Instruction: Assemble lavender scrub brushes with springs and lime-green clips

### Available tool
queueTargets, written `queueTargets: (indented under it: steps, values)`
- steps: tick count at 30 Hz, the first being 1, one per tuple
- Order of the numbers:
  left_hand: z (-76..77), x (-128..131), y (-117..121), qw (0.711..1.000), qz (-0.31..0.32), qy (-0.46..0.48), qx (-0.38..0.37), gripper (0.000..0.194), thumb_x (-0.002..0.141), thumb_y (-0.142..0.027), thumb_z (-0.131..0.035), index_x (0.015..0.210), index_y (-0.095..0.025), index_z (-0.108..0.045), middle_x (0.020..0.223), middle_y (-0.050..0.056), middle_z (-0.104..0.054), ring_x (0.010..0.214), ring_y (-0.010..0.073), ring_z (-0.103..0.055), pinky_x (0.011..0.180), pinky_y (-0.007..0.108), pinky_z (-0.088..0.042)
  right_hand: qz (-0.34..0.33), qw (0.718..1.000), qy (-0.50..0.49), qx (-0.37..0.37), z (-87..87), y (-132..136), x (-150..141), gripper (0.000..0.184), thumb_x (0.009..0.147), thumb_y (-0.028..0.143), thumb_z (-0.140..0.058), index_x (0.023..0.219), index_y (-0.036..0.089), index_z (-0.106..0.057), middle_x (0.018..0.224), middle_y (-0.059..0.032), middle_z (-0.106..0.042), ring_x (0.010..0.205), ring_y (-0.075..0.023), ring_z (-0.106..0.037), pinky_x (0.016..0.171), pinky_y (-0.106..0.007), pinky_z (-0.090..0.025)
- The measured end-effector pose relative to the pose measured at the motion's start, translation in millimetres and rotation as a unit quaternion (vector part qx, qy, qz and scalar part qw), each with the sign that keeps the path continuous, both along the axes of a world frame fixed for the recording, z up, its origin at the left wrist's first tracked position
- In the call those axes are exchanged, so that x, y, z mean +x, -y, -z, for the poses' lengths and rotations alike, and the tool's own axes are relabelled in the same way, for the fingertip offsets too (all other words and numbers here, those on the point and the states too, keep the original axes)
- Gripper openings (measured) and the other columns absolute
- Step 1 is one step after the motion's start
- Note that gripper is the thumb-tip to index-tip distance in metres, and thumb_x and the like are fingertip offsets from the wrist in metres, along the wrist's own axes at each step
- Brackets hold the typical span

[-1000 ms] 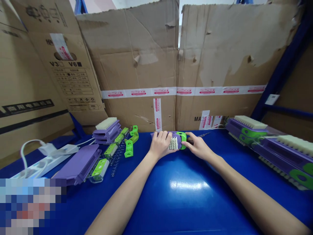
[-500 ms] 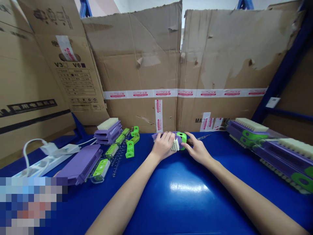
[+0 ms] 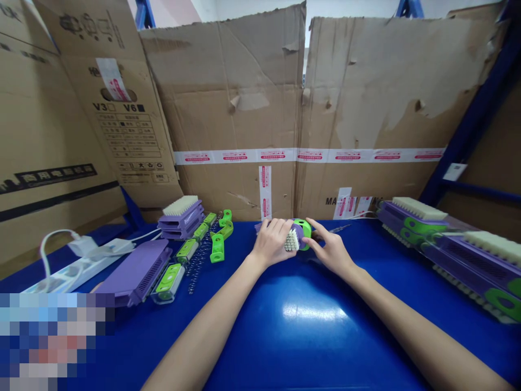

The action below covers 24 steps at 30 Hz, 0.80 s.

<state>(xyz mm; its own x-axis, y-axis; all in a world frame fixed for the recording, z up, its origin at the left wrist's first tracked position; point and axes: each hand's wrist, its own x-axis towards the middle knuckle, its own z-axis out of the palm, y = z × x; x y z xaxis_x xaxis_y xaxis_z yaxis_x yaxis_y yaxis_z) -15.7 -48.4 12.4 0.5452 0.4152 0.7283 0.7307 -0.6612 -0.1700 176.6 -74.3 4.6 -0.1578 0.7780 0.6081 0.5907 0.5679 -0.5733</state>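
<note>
A purple brush with cream bristles (image 3: pixel 292 240) lies at the back middle of the blue table. My left hand (image 3: pixel 273 241) is wrapped over its purple body from above, hiding much of it. At the brush's right end is a bright green end piece (image 3: pixel 302 224). Thumb and index finger of my right hand (image 3: pixel 329 247) grip this green piece from the right; its other fingers are partly hidden. Behind the right hand lies a thin pointed tool (image 3: pixel 341 228), only partly visible.
Left: purple housings (image 3: pixel 136 271), a bristle block (image 3: pixel 181 205), green pieces in clear cases (image 3: pixel 167 282), springs (image 3: pixel 198 255), green brackets (image 3: pixel 217 247) and a white power strip (image 3: pixel 77 271). Right: finished-looking purple-green brushes (image 3: pixel 468 255). Cardboard sheets (image 3: pixel 228 119) wall the table's back.
Both hands keep nearly the same place on the brush. The right hand's fingers have shifted slightly about the green end piece, and the view has moved a little.
</note>
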Motion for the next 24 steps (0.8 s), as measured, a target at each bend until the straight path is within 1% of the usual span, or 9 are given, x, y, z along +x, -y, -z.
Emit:
queueTargets:
  steps: [4,6,8,10,14,17,20,24]
  values:
    - [1.1,-0.4,-0.5,1.0,0.015,-0.009,-0.002,0.067,0.069,-0.034,-0.058,0.129,-0.011,-0.04,0.104,0.012,-0.057,0.095,0.0271,-0.052,0.084,0.038,-0.041,-0.009,0.996,-0.08,-0.051,2.2,-4.5,0.2,0.068,0.077,0.046,-0.062,0.134,0.016,-0.042,0.073,-0.001,-0.063,0.066,-0.0163,-0.058,0.067,-0.03,-0.05]
    - [2.0,0.7,-0.8,1.0,0.026,-0.013,-0.004,0.063,0.068,-0.032,-0.058,0.126,-0.011,-0.043,0.104,0.012,-0.056,0.095,0.0268,-0.052,0.084,0.037,-0.042,-0.022,0.99,-0.111,-0.08,5.3,-8.4,0.8,0.07,0.074,0.047,-0.064,0.133,0.015,-0.044,0.071,0.0005,-0.061,0.063,-0.0149,-0.056,0.064,-0.028,-0.049]
    - [3.4,2.0,-1.7,0.999,0.034,-0.005,-0.008,0.056,0.069,-0.031,-0.056,0.121,-0.011,-0.047,0.104,0.012,-0.055,0.096,0.0264,-0.052,0.085,0.037,-0.043,-0.041,0.984,-0.136,-0.111,8.9,-11.9,0.5,0.069,0.073,0.047,-0.065,0.131,0.014,-0.045,0.071,0.0006,-0.06,0.063,-0.0142,-0.056,0.061,-0.028,-0.05]
    - [5.1,3.1,-3.0,0.999,0.038,0.006,-0.009,0.053,0.071,-0.03,-0.054,0.119,-0.011,-0.047,0.108,0.013,-0.053,0.1,0.0266,-0.052,0.087,0.037,-0.044,-0.06,0.974,-0.162,-0.147,11.8,-14.2,-1.1,0.066,0.073,0.046,-0.064,0.128,0.013,-0.047,0.075,-0.0007,-0.061,0.063,-0.0141,-0.057,0.058,-0.027,-0.051]
    - [6.9,4.0,-5.0,0.999,0.042,0.019,-0.015,0.054,0.068,-0.028,-0.056,0.119,-0.01,-0.046,0.116,0.016,-0.05,0.109,0.0282,-0.05,0.091,0.038,-0.044,-0.094,0.95,-0.214,-0.206,12.7,-14.6,-5.6,0.067,0.074,0.045,-0.063,0.128,0.012,-0.045,0.083,-0.0042,-0.065,0.066,-0.015,-0.06,0.054,-0.028,-0.054]
    - [7.6,4.5,-4.7,0.999,0.032,0.01,-0.018,0.058,0.067,-0.028,-0.059,0.12,-0.01,-0.045,0.118,0.017,-0.05,0.108,0.0292,-0.051,0.09,0.04,-0.044,-0.097,0.944,-0.226,-0.219,10.2,-12.9,-7.1,0.069,0.074,0.047,-0.063,0.13,0.012,-0.043,0.085,-0.0054,-0.066,0.067,-0.0155,-0.061,0.055,-0.029,-0.055]
    - [8.8,4.6,-4.0,1.0,0.016,-0.017,-0.004,0.06,0.071,-0.031,-0.057,0.125,-0.012,-0.042,0.118,0.017,-0.052,0.106,0.0301,-0.052,0.089,0.042,-0.043,-0.091,0.949,-0.215,-0.21,7.9,-11.2,-7.4,0.067,0.076,0.048,-0.061,0.13,0.013,-0.042,0.085,-0.0055,-0.066,0.066,-0.0153,-0.061,0.055,-0.028,-0.054]
    - [9.7,1.3,-4.4,0.998,0.004,-0.05,0.03,0.066,0.073,-0.037,-0.058,0.131,-0.012,-0.039,0.12,0.018,-0.052,0.111,0.0305,-0.05,0.096,0.046,-0.036,-0.087,0.95,-0.216,-0.205,6.7,-10.2,-8.5,0.062,0.078,0.047,-0.058,0.128,0.015,-0.041,0.081,-0.0042,-0.066,0.061,-0.0152,-0.061,0.054,-0.029,-0.054]
